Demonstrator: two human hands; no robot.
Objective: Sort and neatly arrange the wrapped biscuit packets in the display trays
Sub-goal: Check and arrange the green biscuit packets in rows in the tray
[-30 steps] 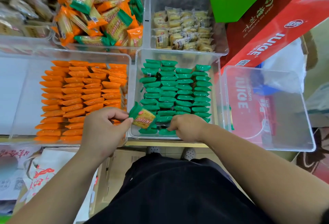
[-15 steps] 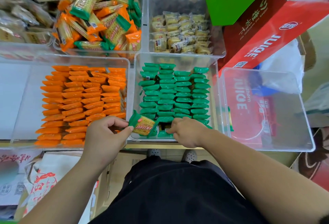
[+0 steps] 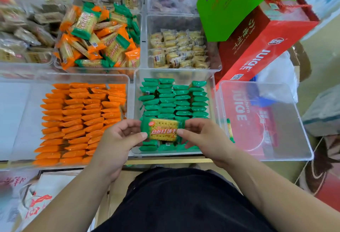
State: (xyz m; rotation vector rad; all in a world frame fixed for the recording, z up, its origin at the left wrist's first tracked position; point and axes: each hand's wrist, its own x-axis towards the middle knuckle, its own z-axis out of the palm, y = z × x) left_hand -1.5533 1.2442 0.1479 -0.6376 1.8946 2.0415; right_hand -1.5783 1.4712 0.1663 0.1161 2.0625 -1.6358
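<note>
Both hands, the left hand (image 3: 117, 139) and right hand (image 3: 204, 137), pinched one green-wrapped rectangular biscuit packet (image 3: 161, 130) flat above the clear plastic tray (image 3: 174, 73) of green packets (image 3: 174, 102); placing seemed underway, needing it stood edgewise at the near end.

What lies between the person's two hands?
In the head view, one green-wrapped biscuit packet, pinched at each end by the left hand and right hand.

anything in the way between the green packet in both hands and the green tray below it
The left hand and right hand hold the green packet right over the open green tray; nothing visible lies between.
</note>
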